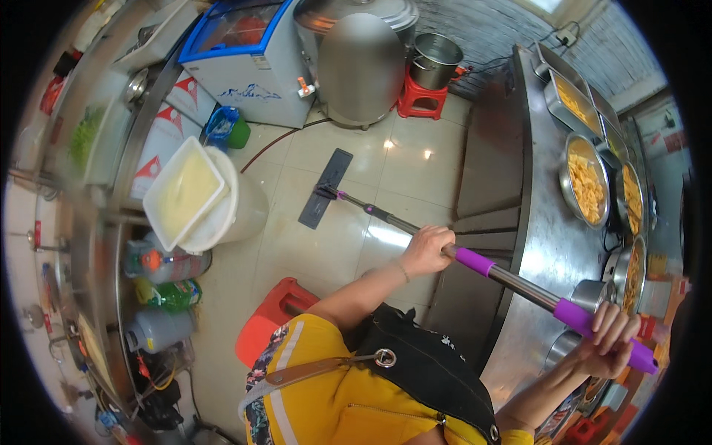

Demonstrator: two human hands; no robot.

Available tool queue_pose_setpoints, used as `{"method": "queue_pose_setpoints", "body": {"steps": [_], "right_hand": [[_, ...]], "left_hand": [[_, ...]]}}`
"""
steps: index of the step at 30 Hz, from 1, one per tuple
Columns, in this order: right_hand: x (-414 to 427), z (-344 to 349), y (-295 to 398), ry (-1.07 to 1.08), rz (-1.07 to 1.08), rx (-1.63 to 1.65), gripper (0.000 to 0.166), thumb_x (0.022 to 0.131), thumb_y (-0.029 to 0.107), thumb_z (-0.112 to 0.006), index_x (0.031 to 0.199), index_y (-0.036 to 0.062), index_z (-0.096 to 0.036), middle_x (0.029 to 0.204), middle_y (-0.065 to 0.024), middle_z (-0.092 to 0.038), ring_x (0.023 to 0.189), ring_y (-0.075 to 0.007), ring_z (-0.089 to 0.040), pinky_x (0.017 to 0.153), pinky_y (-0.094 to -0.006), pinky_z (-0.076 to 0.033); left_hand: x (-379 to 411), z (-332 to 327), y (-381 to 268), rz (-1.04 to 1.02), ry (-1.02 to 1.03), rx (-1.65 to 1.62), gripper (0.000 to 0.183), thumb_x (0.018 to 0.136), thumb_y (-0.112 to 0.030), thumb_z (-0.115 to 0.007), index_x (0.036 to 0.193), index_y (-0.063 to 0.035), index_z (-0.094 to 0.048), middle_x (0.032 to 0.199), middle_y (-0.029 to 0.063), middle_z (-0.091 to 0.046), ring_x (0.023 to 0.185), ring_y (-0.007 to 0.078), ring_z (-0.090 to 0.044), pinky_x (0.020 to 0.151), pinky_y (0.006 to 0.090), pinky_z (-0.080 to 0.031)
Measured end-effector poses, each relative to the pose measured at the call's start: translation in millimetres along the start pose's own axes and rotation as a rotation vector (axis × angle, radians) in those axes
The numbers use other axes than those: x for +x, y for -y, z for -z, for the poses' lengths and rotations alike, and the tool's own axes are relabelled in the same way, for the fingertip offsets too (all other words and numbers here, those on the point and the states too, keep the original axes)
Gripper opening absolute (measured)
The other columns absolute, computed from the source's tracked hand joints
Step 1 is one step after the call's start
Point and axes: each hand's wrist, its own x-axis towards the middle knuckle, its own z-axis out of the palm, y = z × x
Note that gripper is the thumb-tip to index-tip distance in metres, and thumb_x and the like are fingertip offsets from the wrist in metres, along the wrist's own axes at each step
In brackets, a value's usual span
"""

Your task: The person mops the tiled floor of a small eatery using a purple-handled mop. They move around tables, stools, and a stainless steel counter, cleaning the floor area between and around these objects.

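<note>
A flat mop [326, 189] with a dark rectangular head rests on the tiled floor, its metal pole with purple grips running down to the right. Around the middle of the pole, just above a purple sleeve, my left hand [427, 251] is closed. My right hand [609, 340] grips the purple handle near its upper end, over the edge of the steel counter. I wear a yellow top and a black apron [425, 356].
A red plastic stool [272, 322] stands by my left side. At the left, a white bucket [245, 214] bears a tray of pale yellow contents. Ahead are a chest freezer [250, 89] and a large steel vessel [361, 72]. The steel counter [548, 222] with food bowls lines the right.
</note>
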Motion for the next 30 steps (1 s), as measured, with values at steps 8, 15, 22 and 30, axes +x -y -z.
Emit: {"method": "queue_pose_setpoints", "body": {"steps": [8,15,22,30], "right_hand": [[41.6,-93.7,-106.4,0.429,-0.023,0.299,0.020,0.069,0.013,-0.068,0.066,0.0115,-0.049,0.049,-0.0003,-0.049,0.046,-0.0185,-0.048,0.049,-0.0339,-0.043],[32.2,-108.7,-139.6,0.217,-0.261,0.181,0.015,0.075,0.019,-0.057,0.076,0.0105,-0.045,0.063,-0.0030,-0.048,0.064,-0.0196,-0.050,0.073,-0.0403,-0.042],[134.7,-81.8,-65.0,0.691,-0.050,0.179,0.023,0.078,0.021,-0.066,0.068,0.0149,-0.046,0.047,0.0059,-0.052,0.039,-0.0061,-0.050,0.044,-0.0225,-0.045],[133.0,-175.7,-137.1,0.862,0.078,0.374,0.018,0.078,0.024,-0.063,0.071,0.0149,-0.049,0.051,0.0057,-0.053,0.043,-0.0085,-0.052,0.047,-0.0219,-0.046]], "left_hand": [[5.5,103.0,107.3,0.121,-0.211,0.237,0.008,0.066,-0.013,-0.067,0.066,-0.0095,-0.059,0.070,0.0103,-0.061,0.070,0.0321,-0.060,0.062,0.0404,-0.048],[-8.5,110.6,142.1,0.192,-0.565,0.365,0.021,0.071,-0.009,-0.060,0.057,-0.0065,-0.046,0.061,0.0106,-0.051,0.064,0.0333,-0.052,0.058,0.0448,-0.040],[0.3,91.0,46.3,0.134,-0.417,0.106,0.029,0.074,-0.015,-0.066,0.056,-0.0073,-0.045,0.056,0.0109,-0.049,0.054,0.0306,-0.051,0.050,0.0395,-0.039],[4.9,166.8,115.2,0.155,-0.557,0.272,0.027,0.076,-0.016,-0.065,0.058,-0.0057,-0.048,0.054,0.0123,-0.051,0.048,0.0300,-0.052,0.047,0.0363,-0.042]]}}
